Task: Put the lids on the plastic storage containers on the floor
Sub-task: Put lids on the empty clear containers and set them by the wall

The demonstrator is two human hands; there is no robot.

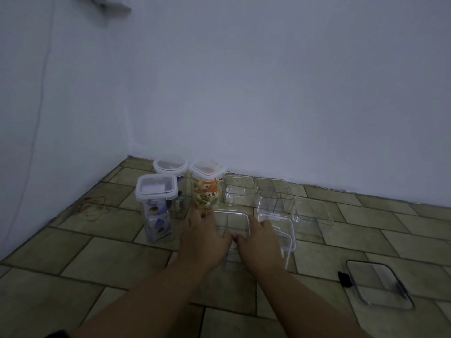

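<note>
Plastic storage containers point(274, 196) stand in a cluster at the centre of the frame, on a tiled floor point(73, 276) at the foot of a pale wall point(268, 81) that fills the upper half.

Two bare forearms rise from the bottom edge to the middle. The left hand point(203, 240) lies palm down with its fingers straight, and its fingertips reach the base of the tall container with colourful contents point(207, 191). The right hand point(258, 242) lies palm down just beside it, thumbs nearly touching. Its fingers reach over the right edge of the clear container under the hands point(233, 223), and I cannot tell whether they curl round anything.

Left of centre are three closed ones:
- a tall square container holding packets point(157, 215)
- the colourful one
- a round-lidded container point(170, 163) behind them

Right of the hands, a clear container with a white-rimmed lid point(283, 232) touches the one under them. Behind it stand three open, empty ones in a row.

A loose lid point(379, 285) lies flat at the lower right, well apart from the cluster, with a small black object point(343, 278) at its left edge.
</note>
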